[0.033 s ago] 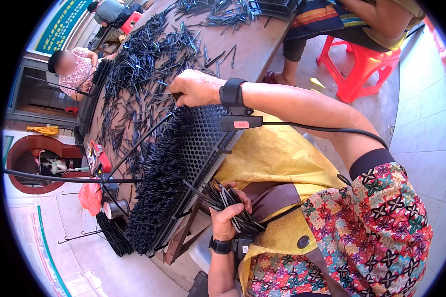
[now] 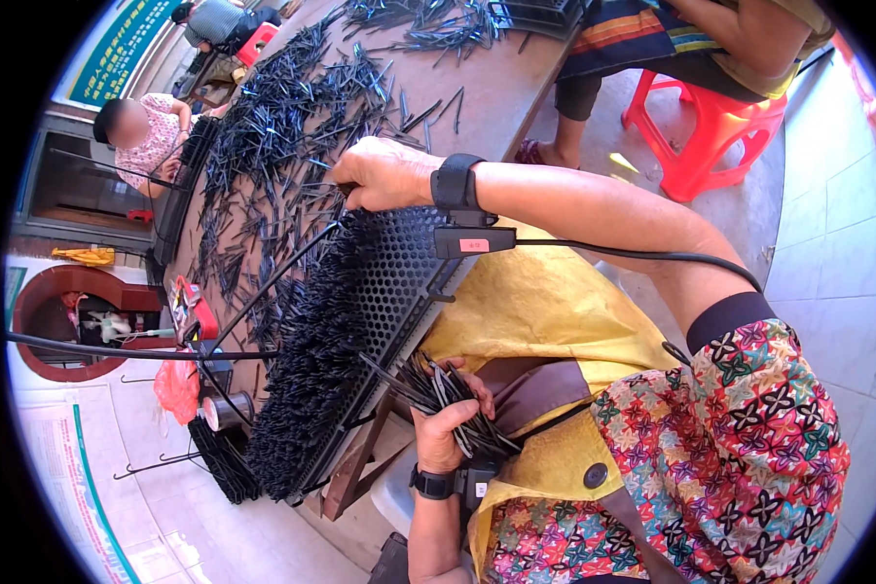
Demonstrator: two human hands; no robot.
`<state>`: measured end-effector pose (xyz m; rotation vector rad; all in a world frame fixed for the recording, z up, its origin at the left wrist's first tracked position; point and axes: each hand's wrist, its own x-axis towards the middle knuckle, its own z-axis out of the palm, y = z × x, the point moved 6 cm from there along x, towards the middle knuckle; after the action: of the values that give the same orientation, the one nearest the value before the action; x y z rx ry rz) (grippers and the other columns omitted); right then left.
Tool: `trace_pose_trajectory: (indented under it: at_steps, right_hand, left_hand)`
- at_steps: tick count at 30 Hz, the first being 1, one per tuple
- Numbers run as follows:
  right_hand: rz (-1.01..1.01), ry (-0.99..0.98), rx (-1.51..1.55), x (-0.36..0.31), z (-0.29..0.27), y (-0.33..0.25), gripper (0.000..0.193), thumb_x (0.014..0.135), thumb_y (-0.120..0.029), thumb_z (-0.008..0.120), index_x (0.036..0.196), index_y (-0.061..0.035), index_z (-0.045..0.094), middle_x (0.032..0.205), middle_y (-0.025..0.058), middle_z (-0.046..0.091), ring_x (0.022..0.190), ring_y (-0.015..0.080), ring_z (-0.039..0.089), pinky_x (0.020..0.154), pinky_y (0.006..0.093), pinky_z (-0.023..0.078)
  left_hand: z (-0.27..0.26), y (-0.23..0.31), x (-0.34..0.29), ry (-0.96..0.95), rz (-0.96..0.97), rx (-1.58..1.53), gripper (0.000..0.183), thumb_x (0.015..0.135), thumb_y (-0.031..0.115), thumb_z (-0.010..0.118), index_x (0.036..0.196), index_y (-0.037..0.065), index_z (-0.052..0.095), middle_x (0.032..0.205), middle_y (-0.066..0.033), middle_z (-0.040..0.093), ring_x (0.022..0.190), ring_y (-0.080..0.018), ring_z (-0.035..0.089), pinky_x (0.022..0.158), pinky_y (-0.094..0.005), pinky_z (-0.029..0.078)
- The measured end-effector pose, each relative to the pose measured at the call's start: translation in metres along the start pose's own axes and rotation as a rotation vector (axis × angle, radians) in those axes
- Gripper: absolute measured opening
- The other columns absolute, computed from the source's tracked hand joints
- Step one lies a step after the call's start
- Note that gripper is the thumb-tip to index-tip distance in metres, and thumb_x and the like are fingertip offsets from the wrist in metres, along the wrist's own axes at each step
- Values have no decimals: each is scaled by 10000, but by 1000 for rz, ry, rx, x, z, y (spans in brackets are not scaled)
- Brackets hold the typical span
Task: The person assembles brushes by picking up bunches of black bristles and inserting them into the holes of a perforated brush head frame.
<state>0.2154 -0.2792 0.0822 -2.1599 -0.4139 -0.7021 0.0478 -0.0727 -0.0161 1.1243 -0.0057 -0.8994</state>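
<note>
My left hand (image 2: pixel 453 409) is closed around a loose bundle of thin black strips (image 2: pixel 469 420), held low against the yellow apron. One strip sticks out toward the rack. A black perforated rack (image 2: pixel 399 258) stands slanted in front of me, with a dense mass of upright black strips (image 2: pixel 311 375) filling the holes on its left part. Bare holes show on the side nearer to me. At the rack's far upper end, my right hand (image 2: pixel 384 175) is closed in a pinch. A dark bit shows at its fingertips, too small to name.
Loose black strips (image 2: pixel 273 127) are heaped over the brown table (image 2: pixel 496 88). A thin black rod (image 2: pixel 273 282) crosses before the rack. Beside the table are a red plastic bag (image 2: pixel 177 384) and a wire spool (image 2: pixel 227 411). Other people sit around, one on a red stool (image 2: pixel 706 136).
</note>
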Motion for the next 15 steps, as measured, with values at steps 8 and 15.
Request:
trace_pose_trajectory:
  at_steps: [8, 15]
  right_hand:
    - [-19, 28, -101, -3, -2, -9, 142, 602, -85, 576, 712, 3, 586, 691, 195, 598, 711, 394, 593, 610, 436, 473]
    - [-48, 4, -201, -1, 2, -16, 109, 596, -66, 549, 675, 4, 575, 674, 205, 589, 701, 406, 590, 600, 455, 472]
  left_hand:
    - [6, 5, -1, 13, 20, -22, 535, 614, -39, 594, 1126, -19, 438, 779, -146, 562, 641, -251, 573, 574, -348, 484]
    - [0, -1, 0, -35, 12, -13, 560, 627, -16, 617, 1150, 27, 424, 781, -144, 545, 645, -253, 552, 571, -366, 481]
